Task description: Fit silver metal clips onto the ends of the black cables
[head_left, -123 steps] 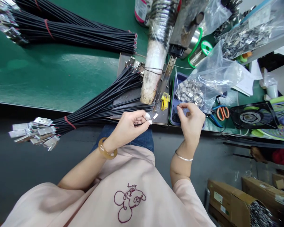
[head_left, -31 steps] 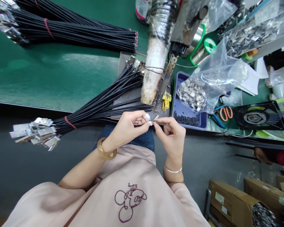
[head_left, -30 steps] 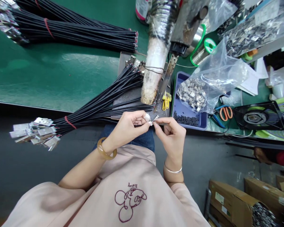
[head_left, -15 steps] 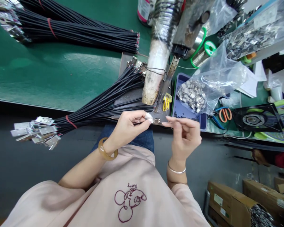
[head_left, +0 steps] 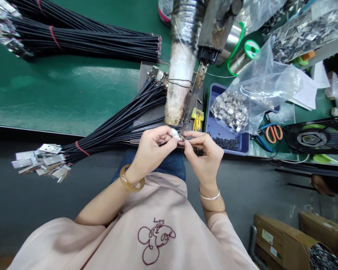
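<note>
My left hand [head_left: 157, 145] is closed in a pinch, with white wrapping on a fingertip. It grips the end of a black cable, largely hidden by the fingers, where a small metal connector showed earlier. My right hand [head_left: 205, 153] meets it from the right, thumb and fingers pinched on a thin silvery wire [head_left: 183, 138]. Both sets of fingertips nearly touch, just below the lower end of a soldering iron [head_left: 196, 84] pointing down. A bundle of black cables [head_left: 112, 116], tied with a red band, lies beyond my left hand with metal connectors at its ends.
A wrapped white tube [head_left: 179, 80] hangs beside the iron. To the right are a blue tray [head_left: 243, 146] with small metal parts under a plastic bag, a solder spool [head_left: 243, 56], orange-handled pliers [head_left: 273, 133] and a black fan [head_left: 317, 137]. More banded cables [head_left: 95, 41] lie at the back left.
My right hand has moved left, bringing its fingertips to my left hand's. Its fingers have curled in more, and the connector end is now mostly covered. The view has shifted slightly.
</note>
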`<act>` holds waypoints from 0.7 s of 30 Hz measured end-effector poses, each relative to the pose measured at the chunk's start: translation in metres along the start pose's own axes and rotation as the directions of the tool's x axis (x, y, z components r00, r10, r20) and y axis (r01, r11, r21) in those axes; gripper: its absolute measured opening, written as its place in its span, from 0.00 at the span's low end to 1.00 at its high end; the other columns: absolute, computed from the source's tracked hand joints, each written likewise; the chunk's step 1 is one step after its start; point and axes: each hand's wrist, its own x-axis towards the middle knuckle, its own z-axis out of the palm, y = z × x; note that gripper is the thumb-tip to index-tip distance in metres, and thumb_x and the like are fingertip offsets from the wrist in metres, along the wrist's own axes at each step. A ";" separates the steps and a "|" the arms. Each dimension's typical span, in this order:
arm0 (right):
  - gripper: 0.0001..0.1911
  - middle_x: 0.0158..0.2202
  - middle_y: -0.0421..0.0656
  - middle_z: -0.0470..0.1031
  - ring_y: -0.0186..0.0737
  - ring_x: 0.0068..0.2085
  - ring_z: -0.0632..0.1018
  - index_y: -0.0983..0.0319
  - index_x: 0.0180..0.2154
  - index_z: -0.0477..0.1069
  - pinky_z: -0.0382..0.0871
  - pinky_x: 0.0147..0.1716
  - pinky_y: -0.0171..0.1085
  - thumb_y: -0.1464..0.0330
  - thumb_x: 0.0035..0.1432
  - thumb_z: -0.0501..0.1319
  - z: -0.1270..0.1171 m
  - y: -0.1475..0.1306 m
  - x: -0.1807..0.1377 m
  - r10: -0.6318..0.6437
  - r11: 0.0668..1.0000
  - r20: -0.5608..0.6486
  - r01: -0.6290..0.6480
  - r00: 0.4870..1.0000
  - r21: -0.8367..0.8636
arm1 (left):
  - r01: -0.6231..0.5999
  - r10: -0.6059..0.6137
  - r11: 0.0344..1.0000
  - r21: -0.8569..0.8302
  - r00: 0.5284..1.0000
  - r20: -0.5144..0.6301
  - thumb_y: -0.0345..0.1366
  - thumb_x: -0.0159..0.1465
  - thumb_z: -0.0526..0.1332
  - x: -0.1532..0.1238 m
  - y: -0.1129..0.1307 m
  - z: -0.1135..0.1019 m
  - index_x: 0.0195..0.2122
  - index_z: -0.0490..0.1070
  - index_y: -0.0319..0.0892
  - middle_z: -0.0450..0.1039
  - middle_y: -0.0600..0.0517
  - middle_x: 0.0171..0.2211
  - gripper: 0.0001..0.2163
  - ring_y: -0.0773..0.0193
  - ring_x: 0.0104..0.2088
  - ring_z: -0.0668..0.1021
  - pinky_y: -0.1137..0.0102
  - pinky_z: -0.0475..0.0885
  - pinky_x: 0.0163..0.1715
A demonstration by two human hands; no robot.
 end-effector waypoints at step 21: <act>0.06 0.39 0.40 0.82 0.32 0.36 0.83 0.59 0.32 0.72 0.82 0.34 0.30 0.74 0.61 0.63 -0.004 -0.003 0.003 -0.126 0.989 0.046 0.129 0.991 -0.071 | -0.030 0.030 0.999 0.044 1.000 0.003 0.32 0.60 0.63 -0.002 0.002 0.002 0.27 0.72 0.37 0.66 0.57 0.19 0.06 0.74 0.21 0.65 0.77 0.61 0.22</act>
